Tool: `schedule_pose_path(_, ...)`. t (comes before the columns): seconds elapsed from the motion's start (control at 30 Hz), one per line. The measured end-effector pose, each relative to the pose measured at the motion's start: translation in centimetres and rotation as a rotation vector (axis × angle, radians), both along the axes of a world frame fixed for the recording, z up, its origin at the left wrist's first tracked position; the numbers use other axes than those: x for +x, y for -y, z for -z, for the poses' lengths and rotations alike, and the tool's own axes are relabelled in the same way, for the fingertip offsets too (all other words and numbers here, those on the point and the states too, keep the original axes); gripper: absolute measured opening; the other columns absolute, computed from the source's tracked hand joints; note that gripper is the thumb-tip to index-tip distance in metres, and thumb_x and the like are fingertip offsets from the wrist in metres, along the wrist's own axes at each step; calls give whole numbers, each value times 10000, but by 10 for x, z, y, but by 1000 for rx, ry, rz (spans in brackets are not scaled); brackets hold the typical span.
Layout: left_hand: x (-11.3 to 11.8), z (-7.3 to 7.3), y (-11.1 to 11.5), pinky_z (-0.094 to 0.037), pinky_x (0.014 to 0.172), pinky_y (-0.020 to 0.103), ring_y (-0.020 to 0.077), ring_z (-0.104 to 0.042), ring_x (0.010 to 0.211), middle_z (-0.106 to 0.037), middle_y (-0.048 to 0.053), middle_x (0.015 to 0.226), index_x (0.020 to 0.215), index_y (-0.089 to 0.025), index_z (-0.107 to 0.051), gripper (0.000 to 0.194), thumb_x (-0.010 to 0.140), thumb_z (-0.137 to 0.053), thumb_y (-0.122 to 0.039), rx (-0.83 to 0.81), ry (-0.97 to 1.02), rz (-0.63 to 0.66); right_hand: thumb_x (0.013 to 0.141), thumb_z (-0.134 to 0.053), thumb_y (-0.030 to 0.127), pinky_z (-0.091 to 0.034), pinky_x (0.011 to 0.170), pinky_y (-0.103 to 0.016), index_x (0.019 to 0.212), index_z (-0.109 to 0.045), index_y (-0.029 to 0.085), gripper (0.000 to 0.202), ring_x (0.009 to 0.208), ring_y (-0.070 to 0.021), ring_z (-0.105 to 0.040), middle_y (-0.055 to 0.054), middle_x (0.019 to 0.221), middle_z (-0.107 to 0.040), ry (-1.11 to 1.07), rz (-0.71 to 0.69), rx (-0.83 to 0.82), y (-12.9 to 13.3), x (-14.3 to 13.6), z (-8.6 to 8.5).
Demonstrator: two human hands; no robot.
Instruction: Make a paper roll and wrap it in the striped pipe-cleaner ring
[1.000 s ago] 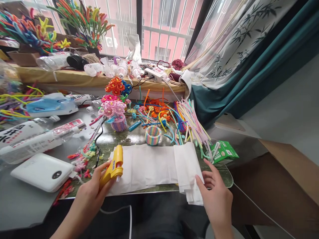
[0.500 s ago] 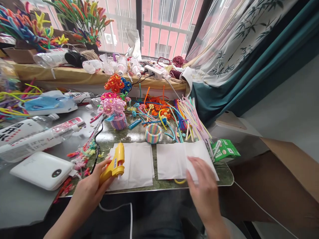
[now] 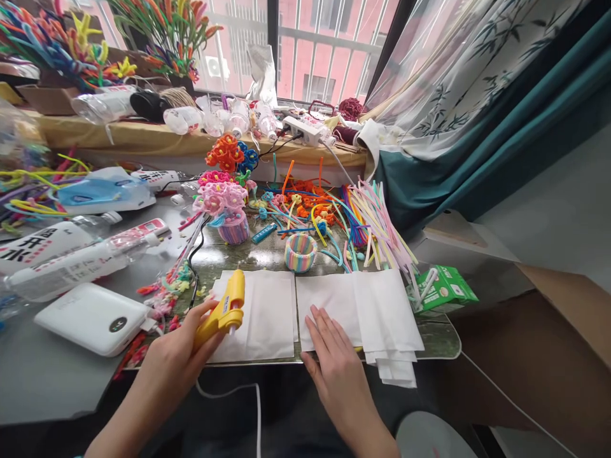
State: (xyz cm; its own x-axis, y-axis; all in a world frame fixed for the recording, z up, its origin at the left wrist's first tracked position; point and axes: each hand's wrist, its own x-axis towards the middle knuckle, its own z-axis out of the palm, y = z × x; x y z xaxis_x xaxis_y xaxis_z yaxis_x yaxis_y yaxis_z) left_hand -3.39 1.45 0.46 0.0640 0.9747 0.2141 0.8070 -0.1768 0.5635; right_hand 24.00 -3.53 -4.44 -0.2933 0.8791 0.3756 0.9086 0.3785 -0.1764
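My left hand (image 3: 184, 346) is wrapped round the handle of a yellow hot glue gun (image 3: 232, 298), held over a white paper sheet (image 3: 272, 312). My right hand (image 3: 337, 356) lies flat, fingers stretched out, on a second white sheet (image 3: 334, 289). Further right, a stack of white tissue sheets (image 3: 389, 312) covers part of that sheet, its lower layers hanging past the table edge. Just behind the papers stands a striped pastel ring-shaped pot (image 3: 300, 253). Left of it is a purple striped pot (image 3: 233, 228) with pink pipe-cleaner flowers (image 3: 222, 194).
Pipe cleaners (image 3: 377, 222) lie at the back right beside a green box (image 3: 446, 289). A white power bank (image 3: 93, 318) and plastic bottles (image 3: 81, 261) occupy the left. A power strip (image 3: 301, 130) sits on the sill. A cardboard box (image 3: 563, 318) stands at right.
My right hand has moved left from the tissue stack onto the sheet beside it. Lower layers of the stack now show over the table edge. The glue gun stays in my left hand.
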Motion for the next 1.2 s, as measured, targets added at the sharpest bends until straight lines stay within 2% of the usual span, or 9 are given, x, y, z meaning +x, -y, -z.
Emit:
schedule_pose_path(0.07,17,-16,5,-493,528,275,201,-662,533,-690,-11,642,1079,-222,-579,484,858,-471,-638,-63,120,-34,1018,-439,316,-464,1105,-455,1465,-434,94,499,1432,-272,-398,-134,1537,-436,-19,2,-14,-1,-2,-2)
schedule_pose_path(0.13,34,-31,8,-459,471,257,155,-578,431,-623,-31,548,874,-235,-572,421,883,-433,-632,-201,263,35,1020,-434,320,-456,1111,-452,1465,-438,107,494,1426,-266,-409,-130,1520,-464,-67,7,-14,-5,-2,-6)
schedule_pose_path(0.17,42,-37,8,-430,430,251,134,-525,381,-583,-36,508,768,-237,-542,448,883,-412,-650,-273,329,83,1023,-421,301,-450,1116,-451,1456,-452,117,472,1417,-259,-422,-127,1504,-487,-96,13,-8,-9,-2,-8)
schedule_pose_path(0.2,49,-41,7,-402,404,246,116,-478,353,-546,-42,484,706,-235,-509,478,882,-397,-665,-340,385,110,1024,-403,269,-445,1120,-452,1441,-474,130,445,1403,-251,-442,-121,1485,-512,-121,18,-4,-15,-2,-10)
schedule_pose_path(0.27,60,-44,2,-369,384,236,96,-426,337,-489,-58,462,697,-229,-486,493,865,-407,-686,-444,459,121,1011,-372,191,-451,1112,-459,1393,-533,157,416,1357,-242,-496,-111,1433,-568,-156,15,-11,-28,-1,-13)
schedule_pose_path(0.4,74,-35,-13,-313,355,221,79,-352,320,-412,-99,456,823,-212,-513,500,826,-438,-706,-498,571,68,950,-386,86,-509,1045,-445,1328,-601,173,443,1257,-242,-569,-120,1332,-640,-167,-19,-65,-54,-4,-14)
schedule_pose_path(0.53,79,-24,-20,-278,341,210,72,-344,330,-395,-99,473,799,-207,-519,513,808,-442,-714,-532,574,68,926,-416,54,-521,1020,-444,1308,-615,163,444,1227,-253,-570,-127,1308,-647,-148,-16,-86,-67,-9,-12)
schedule_pose_path(0.9,80,-13,-24,-285,366,215,73,-310,360,-347,-106,499,790,-222,-474,498,825,-410,-715,-551,533,30,903,-413,26,-516,1022,-464,1332,-600,184,494,1241,-263,-555,-132,1320,-634,-133,-36,-72,-66,-7,-12)
schedule_pose_path(1.2,79,-13,-24,-285,367,218,77,-320,366,-350,-104,502,798,-219,-485,533,798,-413,-748,-564,494,25,905,-419,26,-503,1035,-454,1328,-602,164,481,1249,-265,-543,-121,1339,-627,-131,-34,-86,-65,-7,-12)
